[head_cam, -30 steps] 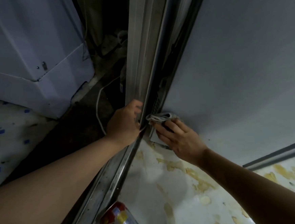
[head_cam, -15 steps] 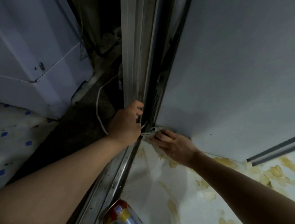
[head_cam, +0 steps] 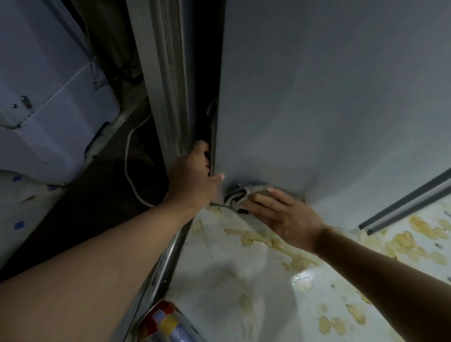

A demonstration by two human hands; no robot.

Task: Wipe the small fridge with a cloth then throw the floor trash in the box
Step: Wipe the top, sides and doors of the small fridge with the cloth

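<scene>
One cloth [head_cam: 237, 194] under right hand [head_cam: 281, 215]

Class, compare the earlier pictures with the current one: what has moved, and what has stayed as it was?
The right hand has slid the cloth down the fridge side to its bottom edge, then slightly rightward along it. The left hand still grips the fridge's corner edge. The wrapped roll stays put.

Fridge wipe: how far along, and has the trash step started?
Done: nothing can be confirmed as finished. In hand: right hand presses the cloth against the bottom corner of the fridge side, while the left hand grips its edge. Left: the trash step; a wrapper lies on the floor, no box in view.
</scene>
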